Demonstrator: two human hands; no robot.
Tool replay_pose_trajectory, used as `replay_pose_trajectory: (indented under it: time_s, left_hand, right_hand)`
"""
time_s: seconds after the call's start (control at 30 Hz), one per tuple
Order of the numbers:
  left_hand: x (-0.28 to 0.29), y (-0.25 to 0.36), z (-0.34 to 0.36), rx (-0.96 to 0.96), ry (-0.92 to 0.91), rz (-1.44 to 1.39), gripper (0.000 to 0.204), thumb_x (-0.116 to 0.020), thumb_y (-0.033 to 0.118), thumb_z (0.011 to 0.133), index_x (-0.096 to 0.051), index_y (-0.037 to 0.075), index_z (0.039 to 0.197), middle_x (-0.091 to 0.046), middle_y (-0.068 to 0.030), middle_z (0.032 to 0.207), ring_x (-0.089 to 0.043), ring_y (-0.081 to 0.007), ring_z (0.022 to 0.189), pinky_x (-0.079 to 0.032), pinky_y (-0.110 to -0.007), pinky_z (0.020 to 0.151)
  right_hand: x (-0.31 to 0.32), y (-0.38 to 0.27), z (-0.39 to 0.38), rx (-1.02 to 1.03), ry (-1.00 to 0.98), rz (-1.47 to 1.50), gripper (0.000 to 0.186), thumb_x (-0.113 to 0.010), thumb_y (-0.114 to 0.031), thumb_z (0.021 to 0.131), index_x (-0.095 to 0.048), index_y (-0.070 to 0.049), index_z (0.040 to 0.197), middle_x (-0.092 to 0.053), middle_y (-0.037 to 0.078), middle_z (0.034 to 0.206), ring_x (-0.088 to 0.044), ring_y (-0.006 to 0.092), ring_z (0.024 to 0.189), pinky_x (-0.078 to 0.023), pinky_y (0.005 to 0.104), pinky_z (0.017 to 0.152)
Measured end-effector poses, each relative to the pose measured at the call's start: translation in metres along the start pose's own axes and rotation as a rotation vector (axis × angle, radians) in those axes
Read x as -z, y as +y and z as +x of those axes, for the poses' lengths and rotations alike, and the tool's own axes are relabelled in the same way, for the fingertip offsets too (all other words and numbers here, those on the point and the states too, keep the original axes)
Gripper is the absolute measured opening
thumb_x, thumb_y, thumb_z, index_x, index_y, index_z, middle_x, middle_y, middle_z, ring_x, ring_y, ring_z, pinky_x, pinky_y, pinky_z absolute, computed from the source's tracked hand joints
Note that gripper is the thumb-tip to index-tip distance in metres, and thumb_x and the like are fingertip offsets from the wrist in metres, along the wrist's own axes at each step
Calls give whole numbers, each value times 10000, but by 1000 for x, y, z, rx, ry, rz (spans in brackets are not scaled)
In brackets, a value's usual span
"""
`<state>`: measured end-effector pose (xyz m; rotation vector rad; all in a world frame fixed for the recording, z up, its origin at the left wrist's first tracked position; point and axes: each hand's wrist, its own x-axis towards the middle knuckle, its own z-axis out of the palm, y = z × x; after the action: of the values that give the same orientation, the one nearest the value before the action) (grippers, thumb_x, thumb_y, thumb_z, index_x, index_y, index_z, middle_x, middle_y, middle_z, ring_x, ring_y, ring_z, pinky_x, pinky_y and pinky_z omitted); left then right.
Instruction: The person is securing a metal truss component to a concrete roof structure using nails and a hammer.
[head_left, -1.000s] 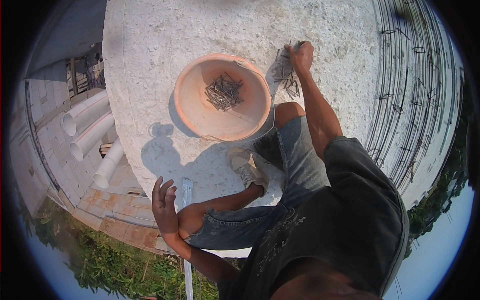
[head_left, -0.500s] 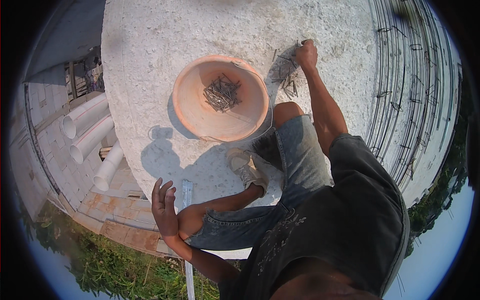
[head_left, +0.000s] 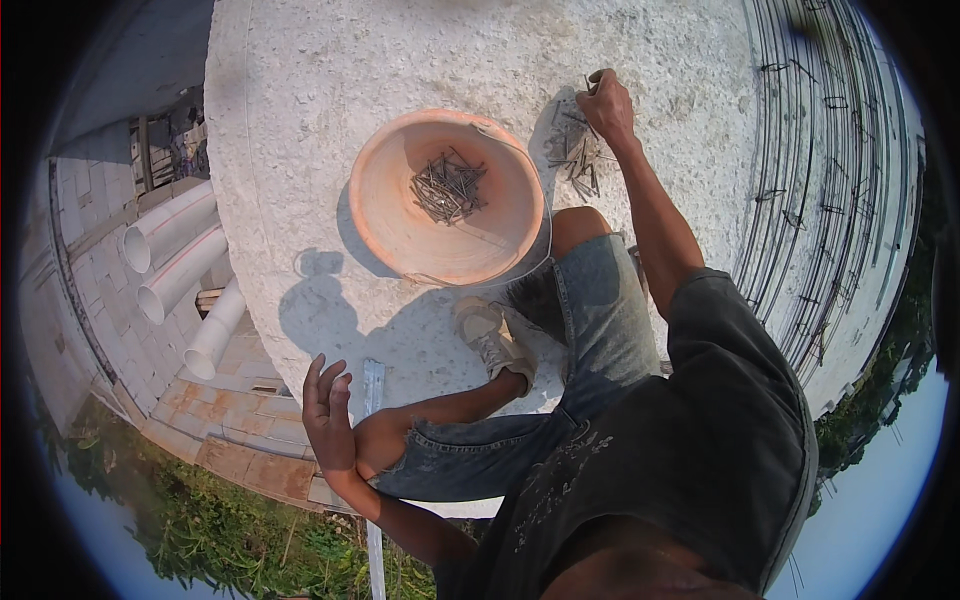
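Beyond my right knee, my right hand (head_left: 607, 107) is closed in a pinch above the far edge of a small pile of nails (head_left: 575, 158) on the rough concrete. A thin bit, apparently a nail, shows at the fingertips; most of it is hidden by the fingers. Left of that pile stands a wide orange bucket (head_left: 385, 215) with a wire handle, its bottom holding a heap of nails (head_left: 447, 187). My left hand (head_left: 328, 415) hangs open and holds nothing, its wrist against my bent left knee, with the fingers loosely curled upward.
A metal straight bar (head_left: 373, 385) lies beside my left knee, reaching past the slab edge. Long steel reinforcing bars with ties (head_left: 800, 200) run along the right. White pipes (head_left: 175, 228) lie lower down beyond the slab's left edge, near block paving and green plants (head_left: 230, 530).
My right hand has shifted slightly left and farther away, and its wrist has turned a little. My left hand stays at the knee. The bucket appears unmoved apart from a slight view shift.
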<state>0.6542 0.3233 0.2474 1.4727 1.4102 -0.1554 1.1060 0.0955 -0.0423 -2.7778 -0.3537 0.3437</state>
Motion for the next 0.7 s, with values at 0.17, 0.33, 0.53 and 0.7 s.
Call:
replay_pose_trajectory:
  time_s: [0.17, 0.33, 0.53, 0.7]
  left_hand:
    - [5, 1, -3, -12, 5, 17, 477, -563, 200, 972, -424, 37, 1397, -606, -127, 1213, -561, -193, 1065, -417, -327, 923]
    - [-6, 0, 9, 15, -14, 22, 482, -562, 203, 970, -420, 33, 1399, -609, -129, 1212, -562, -195, 1069, -418, -328, 926]
    - [7, -5, 1, -11, -6, 3, 479, -560, 188, 971, -417, 28, 1399, -610, -126, 1215, -564, -199, 1075, -419, -333, 929]
    - [2, -1, 4, 6, -5, 9, 493, -566, 200, 969, -410, 26, 1403, -609, -126, 1221, -565, -206, 1080, -424, -343, 935]
  right_hand:
    - [101, -113, -73, 382, -325, 622, 305, -672, -119, 812, -587, -2, 1081, -673, 118, 907, -647, 186, 778, -524, 317, 688]
    - [101, -111, -75, 582, -270, 581, 305, -676, -154, 872, -604, -85, 1160, -671, 77, 994, -662, 231, 829, -560, 364, 720]
    - [0, -7, -11, 711, -215, -38, 328, -673, -122, 845, -630, -154, 1168, -601, 57, 1203, -607, 284, 1064, -534, 371, 872]
    - [-21, 7, -1, 906, -204, -155, 183, -621, -158, 834, -655, -163, 1014, -554, 20, 1163, -560, 227, 1050, -537, 330, 825]
